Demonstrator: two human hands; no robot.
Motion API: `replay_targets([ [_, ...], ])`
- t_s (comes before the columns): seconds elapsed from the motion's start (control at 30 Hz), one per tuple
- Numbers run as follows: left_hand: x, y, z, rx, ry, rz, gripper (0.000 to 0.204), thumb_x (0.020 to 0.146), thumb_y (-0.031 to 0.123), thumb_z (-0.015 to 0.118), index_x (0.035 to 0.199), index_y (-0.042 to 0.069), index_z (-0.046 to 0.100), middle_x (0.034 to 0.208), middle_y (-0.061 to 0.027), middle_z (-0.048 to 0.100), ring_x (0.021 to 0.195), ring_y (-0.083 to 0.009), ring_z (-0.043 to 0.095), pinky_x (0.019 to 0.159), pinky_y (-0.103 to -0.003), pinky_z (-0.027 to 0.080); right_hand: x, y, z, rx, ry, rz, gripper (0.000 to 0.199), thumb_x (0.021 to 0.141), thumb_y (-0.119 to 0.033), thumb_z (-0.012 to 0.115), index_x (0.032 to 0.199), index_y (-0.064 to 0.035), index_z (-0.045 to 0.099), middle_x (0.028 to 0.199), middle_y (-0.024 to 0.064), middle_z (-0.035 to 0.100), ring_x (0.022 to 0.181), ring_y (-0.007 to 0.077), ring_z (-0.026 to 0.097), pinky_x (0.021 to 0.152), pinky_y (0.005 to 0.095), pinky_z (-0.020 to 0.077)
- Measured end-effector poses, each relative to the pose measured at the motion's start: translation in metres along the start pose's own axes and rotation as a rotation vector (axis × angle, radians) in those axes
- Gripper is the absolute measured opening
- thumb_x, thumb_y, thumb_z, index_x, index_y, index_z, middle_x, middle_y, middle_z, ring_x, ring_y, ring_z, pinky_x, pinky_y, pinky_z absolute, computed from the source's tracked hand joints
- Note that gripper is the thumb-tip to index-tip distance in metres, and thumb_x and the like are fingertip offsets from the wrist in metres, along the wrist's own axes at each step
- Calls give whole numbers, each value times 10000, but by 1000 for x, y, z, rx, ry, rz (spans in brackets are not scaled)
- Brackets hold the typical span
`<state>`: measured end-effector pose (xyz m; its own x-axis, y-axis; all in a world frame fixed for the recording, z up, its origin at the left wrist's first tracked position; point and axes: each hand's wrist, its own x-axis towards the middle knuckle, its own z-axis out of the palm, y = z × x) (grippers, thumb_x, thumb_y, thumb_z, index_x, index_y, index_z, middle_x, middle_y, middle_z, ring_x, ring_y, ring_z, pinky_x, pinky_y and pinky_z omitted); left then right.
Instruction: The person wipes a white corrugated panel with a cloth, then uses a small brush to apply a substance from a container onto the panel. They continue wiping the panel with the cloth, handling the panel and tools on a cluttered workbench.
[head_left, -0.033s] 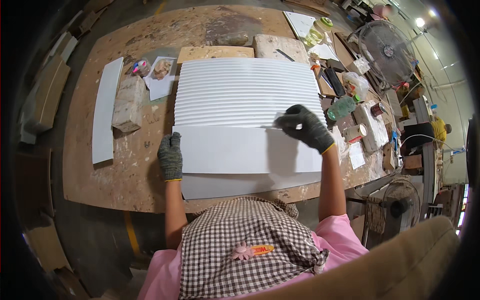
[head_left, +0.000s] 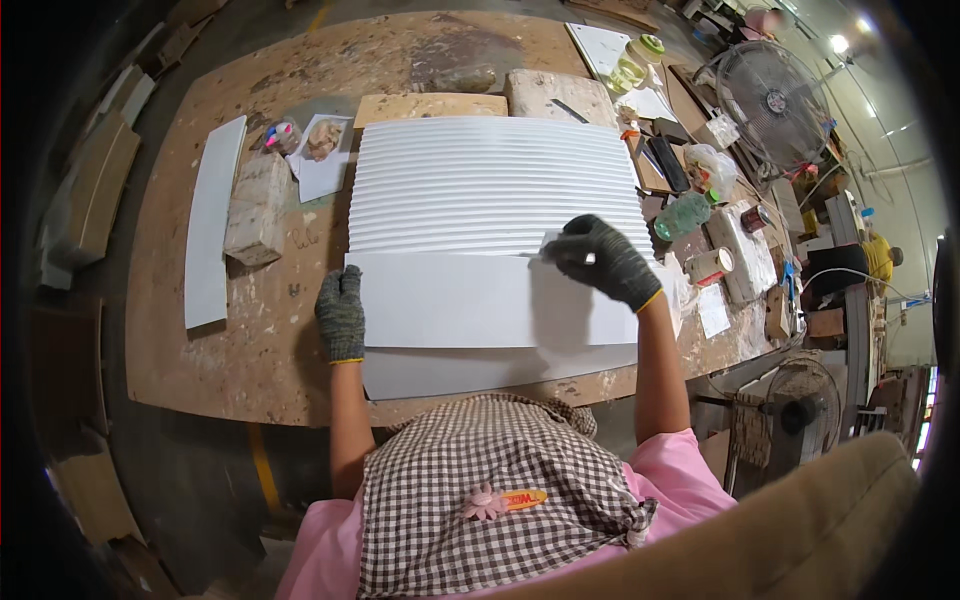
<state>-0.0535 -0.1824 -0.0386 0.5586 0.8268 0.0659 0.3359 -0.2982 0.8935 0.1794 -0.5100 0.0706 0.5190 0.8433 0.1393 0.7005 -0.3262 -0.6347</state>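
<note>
A flat white panel lies in front of me, across the near part of a ridged white panel. My left hand, in a dark grey knitted glove, grips the flat panel's left edge. Over its far edge, right of the middle, hovers my right hand, gloved the same way. Its fingers are pinched on a small pale thin piece whose kind I cannot make out. A shadow of that hand falls on the panel. Below the flat panel, another pale board shows along the near side.
On the stained wooden table, a white strip and a wrapped block lie at left. To the right are a green plastic bottle, a paper cup and a can. A fan stands at far right.
My right hand has shifted slightly left along the panel's far edge, the pale piece still pinched. My left hand stays at the panel's left edge.
</note>
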Motion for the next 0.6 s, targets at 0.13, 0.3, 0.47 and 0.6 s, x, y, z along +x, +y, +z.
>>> replay_targets([
  [0.13, 1, -1, 0, -40, 35, 7, 328, 930, 303, 581, 874, -20, 595, 742, -132, 580, 670, -224, 488, 680, -348, 453, -20, 4, -22, -240, 42, 44, 196, 749, -109, 702, 931, -179, 727, 910, 106, 610, 875, 292, 598, 787, 384, 505],
  [0.3, 2, 12, -6, 22, -19, -90, 324, 930, 304, 591, 845, -8, 605, 730, -69, 574, 691, -159, 484, 684, -321, 451, -102, 54, -56, -257, 560, 380, 300, 843, -92, 632, 1142, -99, 651, 1035, 135, 609, 984, 252, 602, 841, 354, 496],
  [0.47, -2, -4, -2, -13, 22, -26, 330, 929, 318, 583, 857, -4, 587, 738, -96, 569, 689, -179, 487, 679, -338, 449, -149, 116, -14, 348, 948, 601, 487, 938, -155, 550, 1393, -47, 412, 1198, 109, 567, 1011, 180, 549, 898, 306, 445],
  [0.6, -8, 2, -5, -53, 4, 9, 311, 925, 312, 584, 896, 3, 599, 754, -124, 601, 686, -190, 513, 682, -350, 458, -154, 117, -5, 497, 1070, 585, 470, 964, -212, 527, 1398, -80, 403, 1370, 85, 453, 1184, 181, 467, 961, 284, 413],
])
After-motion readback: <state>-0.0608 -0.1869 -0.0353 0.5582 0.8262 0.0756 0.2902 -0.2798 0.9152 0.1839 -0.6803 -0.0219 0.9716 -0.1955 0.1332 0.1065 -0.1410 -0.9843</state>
